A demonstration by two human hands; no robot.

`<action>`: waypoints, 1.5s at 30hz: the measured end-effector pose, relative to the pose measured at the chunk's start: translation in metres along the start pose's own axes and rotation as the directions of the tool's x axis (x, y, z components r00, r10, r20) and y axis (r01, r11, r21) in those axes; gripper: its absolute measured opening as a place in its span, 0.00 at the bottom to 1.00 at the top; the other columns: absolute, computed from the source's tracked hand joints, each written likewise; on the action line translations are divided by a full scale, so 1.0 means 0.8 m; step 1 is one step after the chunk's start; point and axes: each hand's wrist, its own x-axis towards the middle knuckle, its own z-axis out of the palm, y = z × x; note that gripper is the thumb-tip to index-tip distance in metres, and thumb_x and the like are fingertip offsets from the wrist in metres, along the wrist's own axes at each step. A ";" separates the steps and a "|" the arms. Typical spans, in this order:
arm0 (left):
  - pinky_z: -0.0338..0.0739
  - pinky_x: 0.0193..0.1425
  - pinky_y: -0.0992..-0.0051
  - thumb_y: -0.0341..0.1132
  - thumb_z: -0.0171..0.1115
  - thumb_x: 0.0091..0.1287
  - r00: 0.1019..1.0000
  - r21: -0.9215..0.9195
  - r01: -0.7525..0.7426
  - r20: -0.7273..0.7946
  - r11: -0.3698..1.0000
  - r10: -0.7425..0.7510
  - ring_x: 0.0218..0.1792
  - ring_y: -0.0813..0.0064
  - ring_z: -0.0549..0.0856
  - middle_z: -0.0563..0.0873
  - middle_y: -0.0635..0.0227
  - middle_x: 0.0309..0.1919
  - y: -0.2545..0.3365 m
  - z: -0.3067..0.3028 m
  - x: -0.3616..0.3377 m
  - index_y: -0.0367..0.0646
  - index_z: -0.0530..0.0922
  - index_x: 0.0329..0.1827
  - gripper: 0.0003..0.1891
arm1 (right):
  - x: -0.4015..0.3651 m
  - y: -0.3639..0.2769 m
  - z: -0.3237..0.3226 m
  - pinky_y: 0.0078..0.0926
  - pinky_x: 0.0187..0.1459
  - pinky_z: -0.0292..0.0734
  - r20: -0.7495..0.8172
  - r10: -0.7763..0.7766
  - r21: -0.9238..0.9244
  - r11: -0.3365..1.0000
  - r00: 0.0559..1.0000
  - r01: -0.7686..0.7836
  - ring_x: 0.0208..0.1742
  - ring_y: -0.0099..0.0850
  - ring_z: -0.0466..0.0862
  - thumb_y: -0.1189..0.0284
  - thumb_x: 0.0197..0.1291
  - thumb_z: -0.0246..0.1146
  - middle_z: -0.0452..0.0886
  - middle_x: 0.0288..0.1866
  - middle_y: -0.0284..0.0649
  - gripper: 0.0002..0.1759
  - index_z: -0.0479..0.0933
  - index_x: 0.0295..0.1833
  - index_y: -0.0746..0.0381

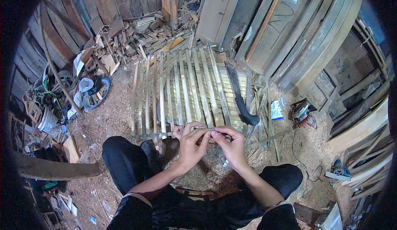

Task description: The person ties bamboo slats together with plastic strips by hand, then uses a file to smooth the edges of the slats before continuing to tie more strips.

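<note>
My left hand (192, 145) and my right hand (230, 144) meet fingertip to fingertip over the near edge of a row of slats. Both are closed in a pinch at one spot, where something small and dark shows between the fingertips, too small to name. Several pale bamboo slats (183, 87) lie side by side with gaps, and dark material runs across their near and far ends. More bamboo strips (244, 89) lie beneath and to the right. A machete-like tool with a dark blade and black handle (244, 111) rests across the right side.
Wood scraps (140, 35) are heaped at the back. Boards (219, 11) lean along the far right wall. A power tool (303, 113) with a cord sits on the shavings-covered floor at right, near a blue-and-white packet (277, 109). A blue basin (97, 100) stands at left.
</note>
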 end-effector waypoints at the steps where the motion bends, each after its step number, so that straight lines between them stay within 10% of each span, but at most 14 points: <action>1: 0.51 0.70 0.56 0.33 0.70 0.68 1.000 -0.015 0.023 0.001 1.000 -0.023 0.58 0.71 0.82 0.90 0.66 0.44 0.003 0.000 0.000 0.46 0.90 0.46 0.07 | 0.000 0.002 0.000 0.18 0.50 0.79 -0.001 0.001 0.000 1.000 1.000 -0.001 0.48 0.20 0.84 0.74 0.68 0.71 0.87 0.48 0.37 0.10 0.87 0.50 0.68; 12: 0.53 0.69 0.59 0.37 0.72 0.67 0.985 -0.113 0.171 0.035 0.979 -0.168 0.56 0.73 0.81 0.88 0.69 0.45 -0.007 0.009 0.000 0.46 0.90 0.44 0.07 | -0.002 -0.011 0.008 0.17 0.44 0.75 -0.031 0.241 0.100 0.966 0.970 -0.237 0.43 0.17 0.80 0.73 0.72 0.68 0.87 0.43 0.32 0.10 0.85 0.52 0.68; 17: 0.53 0.67 0.57 0.32 0.75 0.61 0.968 0.090 -0.213 -0.117 0.973 0.222 0.54 0.73 0.81 0.89 0.78 0.47 -0.002 -0.004 0.006 0.52 0.91 0.45 0.09 | -0.005 -0.010 0.006 0.16 0.41 0.73 -0.024 0.231 0.114 0.967 0.973 -0.227 0.39 0.15 0.77 0.73 0.72 0.67 0.85 0.41 0.30 0.10 0.84 0.53 0.67; 27: 0.54 0.66 0.58 0.33 0.74 0.64 0.973 0.121 -0.227 -0.009 0.966 0.230 0.50 0.73 0.80 0.92 0.79 0.45 -0.008 -0.007 0.006 0.53 0.91 0.50 0.12 | -0.007 -0.005 0.004 0.17 0.37 0.70 0.017 0.344 0.330 0.885 0.939 -0.330 0.36 0.14 0.73 0.68 0.74 0.67 0.83 0.38 0.26 0.12 0.84 0.55 0.64; 40: 0.52 0.67 0.55 0.35 0.74 0.64 0.976 0.127 -0.218 0.003 0.968 0.220 0.52 0.73 0.80 0.92 0.79 0.44 -0.013 -0.006 0.008 0.53 0.90 0.49 0.11 | -0.002 0.003 -0.003 0.20 0.56 0.77 0.070 0.239 0.251 0.935 0.969 -0.249 0.51 0.20 0.82 0.70 0.75 0.65 0.87 0.49 0.34 0.13 0.83 0.56 0.68; 45: 0.52 0.67 0.54 0.34 0.74 0.63 0.964 0.152 -0.265 0.074 0.952 0.256 0.53 0.73 0.80 0.91 0.79 0.43 -0.023 -0.010 0.010 0.52 0.90 0.45 0.08 | 0.003 0.008 -0.004 0.19 0.51 0.77 0.095 0.063 -0.046 0.997 0.993 -0.059 0.46 0.20 0.82 0.70 0.76 0.64 0.85 0.44 0.33 0.10 0.81 0.52 0.67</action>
